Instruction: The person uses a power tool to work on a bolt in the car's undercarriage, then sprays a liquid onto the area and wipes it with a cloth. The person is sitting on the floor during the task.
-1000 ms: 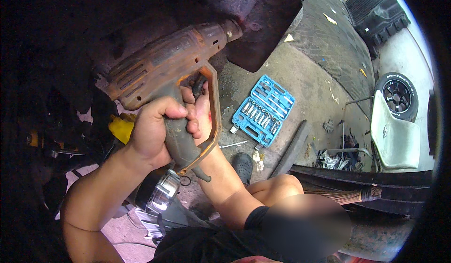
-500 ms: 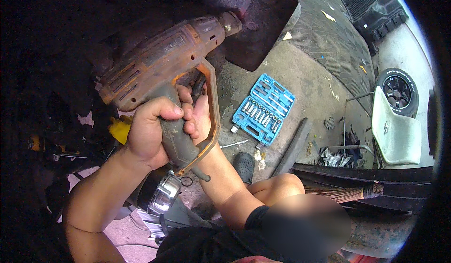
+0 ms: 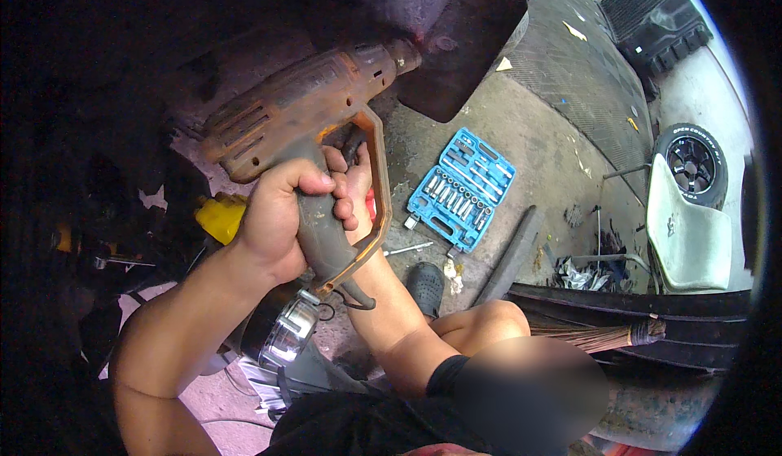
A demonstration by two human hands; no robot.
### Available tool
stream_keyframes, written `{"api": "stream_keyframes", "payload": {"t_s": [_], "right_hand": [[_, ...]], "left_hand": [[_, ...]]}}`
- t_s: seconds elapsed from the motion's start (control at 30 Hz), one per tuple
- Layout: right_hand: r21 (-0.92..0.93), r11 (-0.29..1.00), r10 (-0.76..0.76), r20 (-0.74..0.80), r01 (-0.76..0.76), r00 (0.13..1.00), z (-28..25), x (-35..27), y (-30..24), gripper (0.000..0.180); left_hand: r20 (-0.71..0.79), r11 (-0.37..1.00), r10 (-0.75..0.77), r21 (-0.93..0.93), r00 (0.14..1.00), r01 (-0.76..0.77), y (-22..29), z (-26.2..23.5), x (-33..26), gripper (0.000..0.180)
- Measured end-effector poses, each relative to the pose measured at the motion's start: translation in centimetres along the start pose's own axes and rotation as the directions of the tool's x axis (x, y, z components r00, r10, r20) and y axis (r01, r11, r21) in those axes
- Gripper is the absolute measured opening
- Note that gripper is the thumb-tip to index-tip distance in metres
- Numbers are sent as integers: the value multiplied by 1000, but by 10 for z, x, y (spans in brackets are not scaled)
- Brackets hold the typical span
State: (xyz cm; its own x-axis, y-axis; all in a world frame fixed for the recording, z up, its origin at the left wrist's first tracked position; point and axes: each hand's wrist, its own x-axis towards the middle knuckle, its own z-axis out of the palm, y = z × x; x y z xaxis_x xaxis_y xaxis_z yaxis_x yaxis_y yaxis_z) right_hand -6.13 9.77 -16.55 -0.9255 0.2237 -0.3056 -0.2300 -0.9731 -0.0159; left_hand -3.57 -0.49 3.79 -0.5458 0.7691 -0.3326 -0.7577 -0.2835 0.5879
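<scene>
The left hand (image 3: 281,215) is found clenched around the dark grip (image 3: 326,236) of a pistol-shaped power tool (image 3: 297,105), its thumb laid across the near side. Compared with the pictures taken just before, the tool and the left hand have been shifted slightly to the right, and the nose (image 3: 405,57) is placed a little lower in view. The hold itself appears unaltered. A small re-aiming at the same spot is judged to have been made, rather than any new step. The right hand (image 3: 357,180) is partly seen behind the grip, through the loop-shaped guard (image 3: 380,163); whether anything is grasped by it cannot be told.

The tool is held up at a slant, with its nose directed up and to the right, near a dark overhanging panel (image 3: 468,61); contact cannot be confirmed. The housing is brown and heavily soiled, with orange showing along seams and guard. Vent slots are noted at the rear. The nose is dulled and stained.

Beyond, on the floor, a blue socket case (image 3: 462,191) is observed, its contents exposed. Farther off, a pale chair (image 3: 688,244) and a wheel (image 3: 692,163) are noted by the wall.
</scene>
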Motion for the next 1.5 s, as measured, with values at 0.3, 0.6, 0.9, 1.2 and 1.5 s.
{"api": "stream_keyframes", "payload": {"t_s": [0.3, 0.6, 0.9, 1.2, 1.5], "right_hand": [[34, 999, -32, -57, 34, 998, -3, -6, 4, 50], [38, 998, -54, -78, 58, 995, -2, -8, 0, 49], [35, 997, -67, -85, 70, 994, -2, -7, -4, 48], [31, 997, -66, -87, 69, 994, -3, -6, -4, 47], [47, 995, -86, -109, 92, 990, -6, -5, -3, 45]], "left_hand": [[-32, 999, -3, 50, 999, 4, -2, -4, 4, 26], [-126, 997, -24, 64, 992, 33, -5, 1, 2, 17], [-136, 994, -45, 92, 990, 58, -5, -3, 4, 16], [-157, 993, -98, 50, 983, 107, -5, -9, 6, 17], [-151, 999, -33, 8, 988, 35, -7, -3, 4, 16]]}}
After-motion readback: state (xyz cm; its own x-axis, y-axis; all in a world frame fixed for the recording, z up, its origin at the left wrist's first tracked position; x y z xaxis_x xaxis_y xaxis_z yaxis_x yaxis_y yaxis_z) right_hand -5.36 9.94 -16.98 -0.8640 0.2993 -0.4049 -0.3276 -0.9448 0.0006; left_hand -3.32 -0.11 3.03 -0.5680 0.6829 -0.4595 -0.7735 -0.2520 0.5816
